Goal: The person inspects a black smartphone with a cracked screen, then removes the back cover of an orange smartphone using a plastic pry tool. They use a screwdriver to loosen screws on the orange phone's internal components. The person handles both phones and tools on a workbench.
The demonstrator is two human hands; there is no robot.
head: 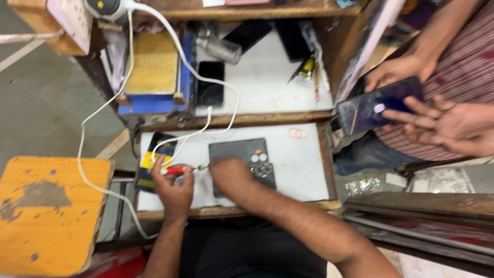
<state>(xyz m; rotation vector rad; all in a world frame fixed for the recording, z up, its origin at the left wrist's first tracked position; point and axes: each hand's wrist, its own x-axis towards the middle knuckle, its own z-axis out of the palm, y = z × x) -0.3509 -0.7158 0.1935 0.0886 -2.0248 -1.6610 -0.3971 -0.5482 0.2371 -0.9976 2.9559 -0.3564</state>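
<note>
My left hand [174, 186] grips a small red-handled screwdriver [180, 169], its tip pointing right toward my right hand. My right hand [231, 176] rests with curled fingers on the lower left part of a dark phone [247, 154] lying back-up on the white work surface [296, 164]. The phone's camera rings [262, 163] show near its right edge. Whether the right fingers pinch anything is hidden.
A white cable [154, 128] loops across the bench. A yellow-black packet [152, 157] lies left of the phone. A blue heating plate [154, 72], another phone [210, 82] and a glue tube [306, 69] sit behind. Another person's hands [437, 121] hold a dark phone [378, 105] at right. An orange stool [49, 211] stands left.
</note>
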